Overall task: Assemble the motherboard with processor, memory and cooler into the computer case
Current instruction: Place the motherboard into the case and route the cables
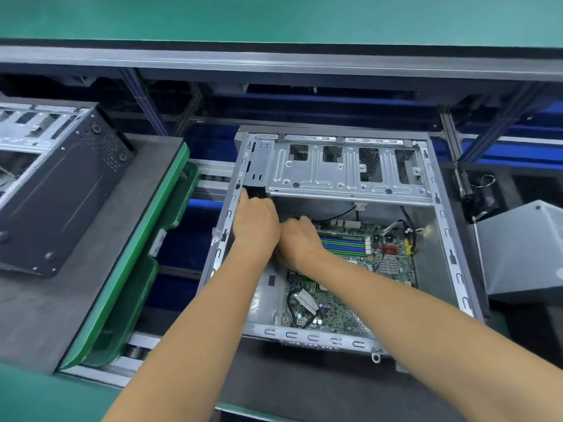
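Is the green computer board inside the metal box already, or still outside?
Inside. The motherboard lies flat on the floor of the open computer case, its metal walls around it on every side.

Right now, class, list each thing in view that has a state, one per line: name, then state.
computer case: side open, lying flat.
motherboard: lying inside the case.
memory slots: partly hidden by the right hand.
left hand: at the case's far-left inside corner, grip hidden.
right hand: over the board's far edge, fingers hidden.
second case: lying on the left pallet.
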Available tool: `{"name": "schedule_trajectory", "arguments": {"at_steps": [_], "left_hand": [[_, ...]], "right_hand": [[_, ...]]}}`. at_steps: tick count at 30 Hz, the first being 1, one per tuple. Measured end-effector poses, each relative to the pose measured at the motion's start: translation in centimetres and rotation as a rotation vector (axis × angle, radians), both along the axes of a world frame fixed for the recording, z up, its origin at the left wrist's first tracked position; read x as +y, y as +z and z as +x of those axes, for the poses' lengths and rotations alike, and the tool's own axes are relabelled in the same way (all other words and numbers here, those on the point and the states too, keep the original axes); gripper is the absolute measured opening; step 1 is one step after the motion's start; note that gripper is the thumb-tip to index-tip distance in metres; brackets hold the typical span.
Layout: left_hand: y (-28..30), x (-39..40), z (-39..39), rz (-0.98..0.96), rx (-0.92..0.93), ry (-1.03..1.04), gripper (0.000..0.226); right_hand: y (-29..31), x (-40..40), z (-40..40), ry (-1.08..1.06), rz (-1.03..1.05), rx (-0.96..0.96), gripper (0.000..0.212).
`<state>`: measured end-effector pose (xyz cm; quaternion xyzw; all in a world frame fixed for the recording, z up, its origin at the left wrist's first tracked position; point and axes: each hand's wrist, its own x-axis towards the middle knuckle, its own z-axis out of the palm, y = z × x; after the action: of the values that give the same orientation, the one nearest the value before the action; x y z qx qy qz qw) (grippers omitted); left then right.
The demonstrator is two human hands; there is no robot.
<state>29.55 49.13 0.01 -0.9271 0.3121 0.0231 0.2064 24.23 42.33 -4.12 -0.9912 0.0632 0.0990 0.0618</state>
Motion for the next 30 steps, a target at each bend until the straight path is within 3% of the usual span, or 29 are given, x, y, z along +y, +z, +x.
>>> {"name": "schedule_trajectory", "arguments": {"at_steps": [2,8,14,19,23,26,30], "left_hand": [[-0.1,0.1,-0.2,0.055,0.036,-0.005,0.024],[-0.3,0.2,-0.5,0.2,0.082,-0.088,0.025],[-2.2,0.3,-0.6,0.335,0.436,-0.063,0.037],[-3.3,-0.5,-0.9,0.156,0.523,-0.109,0.028],[-3.6,-0.6,-0.7,0.107,0.548,-0.079,0.027],[-3.2,-0.4,-0.5,0.038,0.52,0.011,0.025],[-2.7,-0.1,-0.2,-0.047,0.4,0.083,0.025]], "right_hand": [[-0.1,-0.3,0.0,0.014,-0.009,-0.037,0.006],[0.0,-0.7,-0.4,0.092,0.039,-0.175,0.019],[1.7,-4.5,-1.8,-0.017,0.297,0.079,0.015],[3.2,-7.8,-3.3,-0.172,0.371,0.02,0.008],[2.7,-8.3,-3.6,-0.274,0.227,0.112,0.017],[2.6,-9.1,-3.8,-0.347,0.18,0.139,0.024],[1.7,-9.4,-3.6,-0.369,0.214,0.212,0.048]]}}
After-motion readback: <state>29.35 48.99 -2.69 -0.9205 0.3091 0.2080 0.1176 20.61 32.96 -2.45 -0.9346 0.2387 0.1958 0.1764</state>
